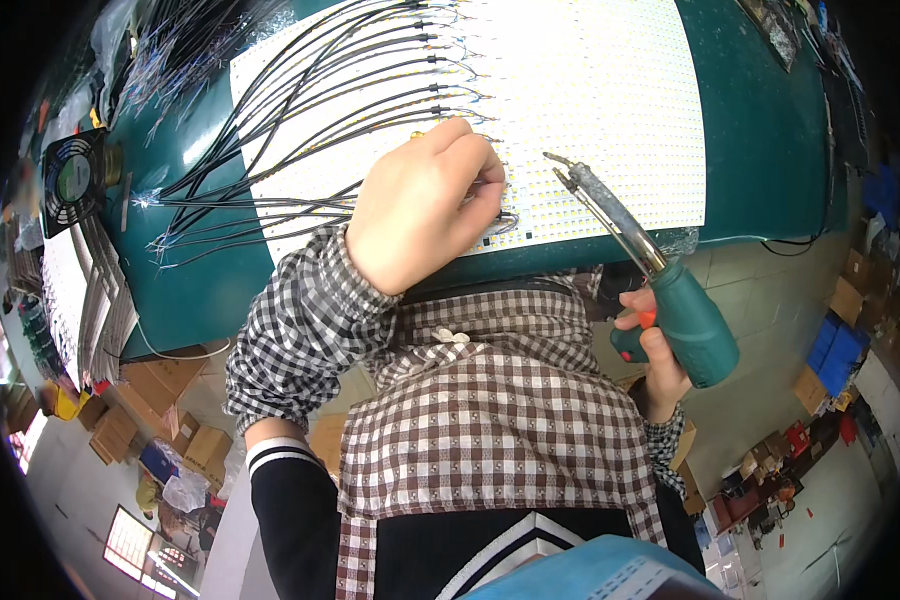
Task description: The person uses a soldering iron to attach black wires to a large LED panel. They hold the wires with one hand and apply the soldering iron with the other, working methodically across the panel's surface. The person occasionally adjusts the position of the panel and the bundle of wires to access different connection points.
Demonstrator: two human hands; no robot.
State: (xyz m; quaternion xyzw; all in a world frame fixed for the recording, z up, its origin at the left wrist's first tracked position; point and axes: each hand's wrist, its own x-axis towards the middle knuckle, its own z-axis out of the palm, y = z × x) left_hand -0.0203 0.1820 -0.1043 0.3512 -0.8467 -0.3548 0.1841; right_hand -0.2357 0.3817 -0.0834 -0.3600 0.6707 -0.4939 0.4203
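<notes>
We see the left hand point(425, 205) over the lower part of a white board point(610, 80) dotted with rows of small yellowish parts, its fingers curled in and the thumb brought up against the forefinger. The back of the hand hides much of the grip, so we cannot tell whether a wire end is pinched there. Our right hand point(662, 370), to the right of the apron, is wrapped around the green handle of a soldering gun point(698, 330), with fingers near its red trigger. The gun slants up and to the left, its metal tip above the board, to the right of the left hand and apart from it. The board lies on a green table point(760, 120), and its lower edge is near our body. Black cables point(238, 135) run across its left part, their split, thin-wired ends lined up near the middle, while the other ends fan out past the board onto the table. At the table's left we find a black fan point(73, 178), with a stack of sheets point(95, 285) just below it. We wear a brown-and-white checked apron point(490, 420) and black-and-white checked sleeve covers point(305, 320). Cardboard boxes point(135, 435) stand on the floor beyond the table.
</notes>
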